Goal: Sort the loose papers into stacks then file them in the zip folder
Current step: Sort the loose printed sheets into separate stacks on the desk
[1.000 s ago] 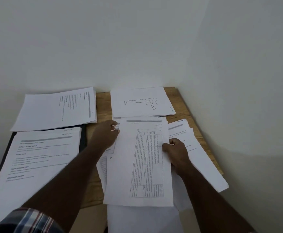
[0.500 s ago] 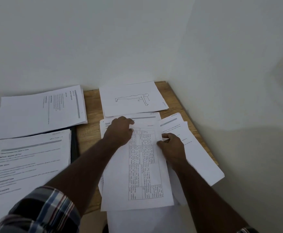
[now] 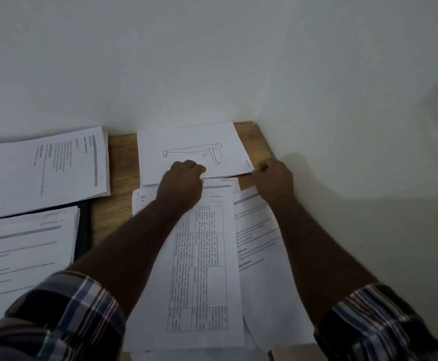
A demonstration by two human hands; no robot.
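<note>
Four groups of papers are lying on the wooden table (image 3: 116, 201): two stacks at left, a drawing sheet (image 3: 194, 149) at the far edge with its long axis running left to right, and a table sheet (image 3: 202, 269) running lengthwise toward the person atop loose pages. Left hand (image 3: 181, 183), fingers curled, is pinching the drawing sheet's near edge; right hand (image 3: 273, 178) is gripping its right corner.

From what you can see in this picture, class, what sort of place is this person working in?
Probably a plain desk corner in a home or office. A small wooden table sits tight against bare white walls, covered in printed sheets, among them a figure drawing and a table page.
</note>
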